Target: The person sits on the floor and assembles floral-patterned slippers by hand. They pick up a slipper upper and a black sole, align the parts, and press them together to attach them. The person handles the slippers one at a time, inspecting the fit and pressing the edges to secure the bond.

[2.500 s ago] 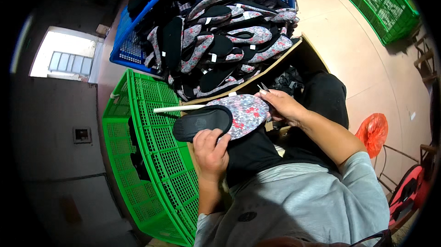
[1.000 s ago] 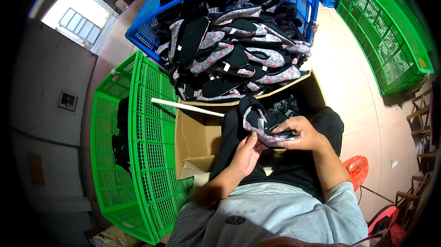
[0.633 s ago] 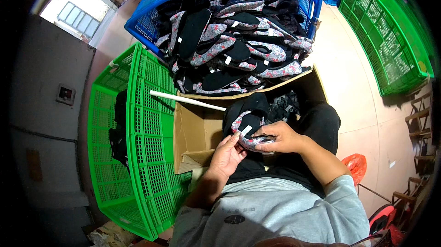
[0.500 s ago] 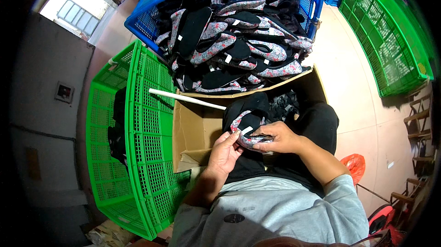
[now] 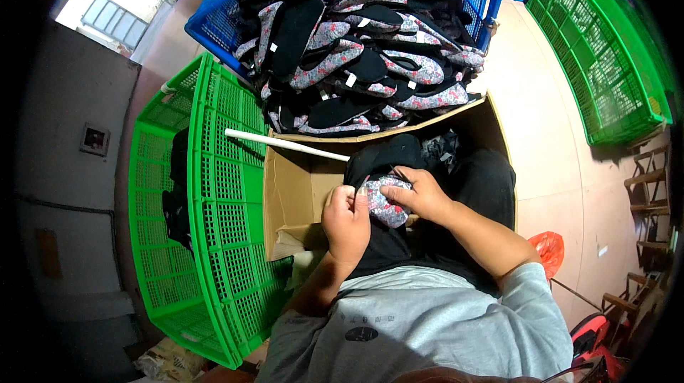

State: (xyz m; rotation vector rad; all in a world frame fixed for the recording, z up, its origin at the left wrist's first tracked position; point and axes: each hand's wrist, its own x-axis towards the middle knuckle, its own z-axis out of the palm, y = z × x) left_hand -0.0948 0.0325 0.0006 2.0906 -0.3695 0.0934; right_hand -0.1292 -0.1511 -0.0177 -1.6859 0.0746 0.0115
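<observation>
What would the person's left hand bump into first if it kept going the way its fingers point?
Most likely the floral insole it already touches, with the right hand just beyond; depth is hard to judge from above.

An open brown cardboard box (image 5: 299, 194) is seen in front of the seated person, its flaps spread toward the crates; a white stick (image 5: 285, 144) is laid across its far edge. Small white rectangular labels (image 5: 350, 79) are seen on the floral and black insoles heaped in the blue crate (image 5: 214, 9) beyond the box. A further white label is pinched at the edge of the floral insole (image 5: 385, 201) held between the left hand (image 5: 345, 219) and the right hand (image 5: 420, 194). An orange plastic bag (image 5: 547, 251) is seen on the floor at the person's right. No screens or signs are shown.
</observation>
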